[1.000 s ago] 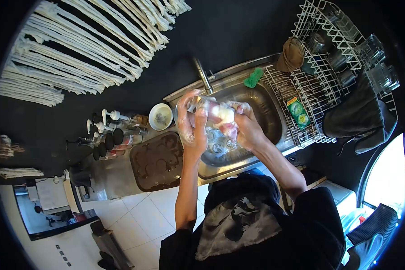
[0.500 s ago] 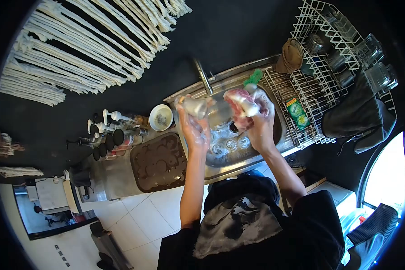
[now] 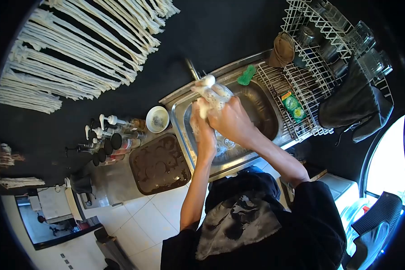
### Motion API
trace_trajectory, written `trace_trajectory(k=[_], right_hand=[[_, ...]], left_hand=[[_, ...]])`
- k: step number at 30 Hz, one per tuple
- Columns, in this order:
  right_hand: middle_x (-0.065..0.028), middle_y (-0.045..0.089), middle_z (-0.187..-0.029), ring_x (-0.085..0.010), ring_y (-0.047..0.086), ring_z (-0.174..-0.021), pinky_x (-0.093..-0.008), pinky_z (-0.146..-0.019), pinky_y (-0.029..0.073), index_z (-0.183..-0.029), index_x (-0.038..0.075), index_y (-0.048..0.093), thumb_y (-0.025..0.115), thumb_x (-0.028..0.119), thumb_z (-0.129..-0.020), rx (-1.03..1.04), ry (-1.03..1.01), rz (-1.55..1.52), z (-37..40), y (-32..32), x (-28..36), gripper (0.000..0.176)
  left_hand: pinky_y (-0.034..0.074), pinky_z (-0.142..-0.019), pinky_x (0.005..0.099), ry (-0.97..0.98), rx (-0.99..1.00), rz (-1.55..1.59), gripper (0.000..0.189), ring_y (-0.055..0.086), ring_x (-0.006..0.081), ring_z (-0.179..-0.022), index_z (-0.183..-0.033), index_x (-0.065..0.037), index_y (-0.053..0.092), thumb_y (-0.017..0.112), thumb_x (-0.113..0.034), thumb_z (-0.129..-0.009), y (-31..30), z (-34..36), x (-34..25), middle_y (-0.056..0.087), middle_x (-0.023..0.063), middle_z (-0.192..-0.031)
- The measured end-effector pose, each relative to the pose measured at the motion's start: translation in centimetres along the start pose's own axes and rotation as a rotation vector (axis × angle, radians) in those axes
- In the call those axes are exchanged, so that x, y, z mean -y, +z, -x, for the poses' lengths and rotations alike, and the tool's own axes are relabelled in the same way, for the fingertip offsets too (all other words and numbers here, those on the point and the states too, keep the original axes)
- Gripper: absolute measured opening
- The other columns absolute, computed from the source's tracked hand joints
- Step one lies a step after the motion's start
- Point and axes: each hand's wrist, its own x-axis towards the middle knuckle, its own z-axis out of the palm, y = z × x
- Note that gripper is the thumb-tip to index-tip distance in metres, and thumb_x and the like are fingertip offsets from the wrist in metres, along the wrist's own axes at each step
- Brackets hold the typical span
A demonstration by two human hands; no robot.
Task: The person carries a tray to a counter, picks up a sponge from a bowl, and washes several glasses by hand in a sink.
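Note:
Over the left part of the steel sink [image 3: 274,128], both hands are brought together around a foamy white item [image 3: 217,95]; suds hide what it is. My right hand [image 3: 231,118] wraps it from the right with bent fingers. Pressed close against it on the left is my left hand [image 3: 202,128], its fingers partly hidden by foam and by the other hand. Below them in the basin, clear glasses [image 3: 224,145] are partly covered by my wrists. The faucet [image 3: 192,69] stands just behind the hands.
A green scrubber [image 3: 246,75] lies on the sink's back edge. Right of it stands a wire rack [image 3: 319,85] with glasses, a brown cup and a green packet [image 3: 294,107]. To the left are a white bowl [image 3: 158,119], a brown tray [image 3: 159,164] and pump bottles [image 3: 117,120].
My right hand has moved left to meet my left hand. The pink and white item it held is no longer recognisable. The view has shifted slightly.

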Motion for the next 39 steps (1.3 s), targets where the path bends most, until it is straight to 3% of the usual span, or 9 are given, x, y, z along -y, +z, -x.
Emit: trace_trajectory(k=[8, 12, 18, 24, 26, 27, 30, 32, 39], right_hand=[[-0.0117, 0.058, -0.116, -0.0343, 0.057, -0.102, -0.0423, -0.088, 0.049, -0.115, 0.009, 0.057, 0.069, 0.018, -0.073, -0.029, -0.235, -0.166, 0.5, 1.2, 2.3, 0.045], [-0.0158, 0.048, -0.125, -0.0329, 0.058, -0.096, -0.0398, -0.081, 0.049, -0.113, 0.005, 0.055, 0.067, 0.009, -0.072, -0.064, -0.162, -0.107, 0.2, 0.4, 2.0, 0.043], [-0.0192, 0.057, -0.1, -0.0296, 0.059, -0.094, -0.0387, -0.079, 0.049, -0.114, 0.001, 0.047, 0.065, 0.012, -0.08, -0.052, 0.238, -0.39, -3.3, -1.4, 1.0, 0.04], [-0.018, 0.058, -0.1, -0.0374, 0.054, -0.104, -0.0457, -0.085, 0.048, -0.093, 0.003, 0.061, 0.071, 0.028, -0.075, 0.18, -0.051, -0.153, -0.4, -0.7, 2.4, 0.033], [-0.0169, 0.06, -0.097, -0.0375, 0.055, -0.104, -0.0452, -0.083, 0.048, -0.092, 0.004, 0.062, 0.07, 0.027, -0.073, 0.16, -0.045, -0.138, 0.5, -0.7, 2.6, 0.03], [-0.0169, 0.061, -0.097, -0.0372, 0.056, -0.1, -0.0446, -0.081, 0.048, -0.092, 0.004, 0.063, 0.067, 0.024, -0.075, 0.125, -0.085, -0.087, 1.0, -0.2, 1.7, 0.027], [-0.0184, 0.063, -0.091, -0.0386, 0.06, -0.085, -0.0446, -0.074, 0.049, -0.092, 0.004, 0.063, 0.057, 0.017, -0.08, 0.16, 0.016, -0.101, -0.3, -1.3, 2.1, 0.02], [-0.0211, 0.063, -0.085, -0.0403, 0.061, -0.077, -0.0458, -0.071, 0.049, -0.09, 0.002, 0.063, 0.052, 0.018, -0.082, 0.314, 0.31, -0.172, -1.0, -2.8, 2.4, 0.021], [-0.0192, 0.06, -0.06, -0.0396, 0.061, -0.061, -0.0454, -0.061, 0.049, -0.082, 0.002, 0.064, 0.054, 0.026, -0.082, 0.315, 0.229, 0.003, -1.7, -2.5, 0.8, 0.026]], left_hand=[[0.048, -0.079, 0.0282, 0.112, -0.051, 0.106, 0.036, 0.056, 0.0101, -0.093, -0.117, -0.009, 0.048, 0.042, -0.039, -0.097, -0.7, -0.2, 2.7, 0.055, 0.0008, -0.103], [0.049, -0.077, 0.0287, 0.178, -0.034, 0.064, 0.034, 0.057, 0.0101, -0.091, -0.116, -0.008, 0.049, 0.044, -0.037, -0.097, -1.6, -0.1, 2.8, 0.055, 0.0003, -0.102], [0.046, -0.08, 0.0265, -0.051, -0.079, 0.151, 0.033, 0.053, 0.011, -0.098, -0.115, -0.007, 0.049, 0.048, -0.033, -0.095, -1.4, 0.3, 2.0, 0.053, 0.0043, -0.108], [0.044, -0.087, 0.0341, 0.228, -0.197, -0.018, 0.045, 0.052, 0.0132, -0.102, -0.118, 0.0, 0.045, 0.05, -0.038, -0.093, -2.3, -1.0, 3.1, 0.051, 0.0085, -0.115], [0.046, -0.083, 0.0317, 0.717, -0.031, -0.405, 0.044, 0.055, 0.0139, -0.096, -0.112, 0.001, 0.048, 0.049, -0.039, -0.093, -3.6, -1.3, 2.8, 0.056, 0.0083, -0.104], [0.045, -0.077, 0.0303, 0.729, -0.147, -0.604, 0.037, 0.057, 0.0154, -0.085, -0.098, 0.0, 0.053, 0.044, -0.036, -0.095, -3.5, -1.3, 2.5, 0.058, 0.0076, -0.085], [0.043, -0.079, 0.0307, 0.637, -0.349, -0.907, 0.03, 0.054, 0.0176, -0.087, -0.102, 0.001, 0.047, 0.046, -0.027, -0.093, -1.8, 0.2, 0.8, 0.055, 0.0091, -0.096], [0.04, -0.075, 0.034, 0.51, -0.299, -0.614, 0.03, 0.05, 0.0191, -0.081, -0.096, 0.002, 0.049, 0.041, -0.027, -0.094, -1.4, 0.0, -1.4, 0.054, 0.0109, -0.092], [0.038, -0.075, 0.0309, 0.597, -0.291, -0.596, 0.025, 0.047, 0.0171, -0.083, -0.099, 0.001, 0.045, 0.033, -0.021, -0.096, 0.2, 0.3, -1.8, 0.048, 0.0095, -0.091]])
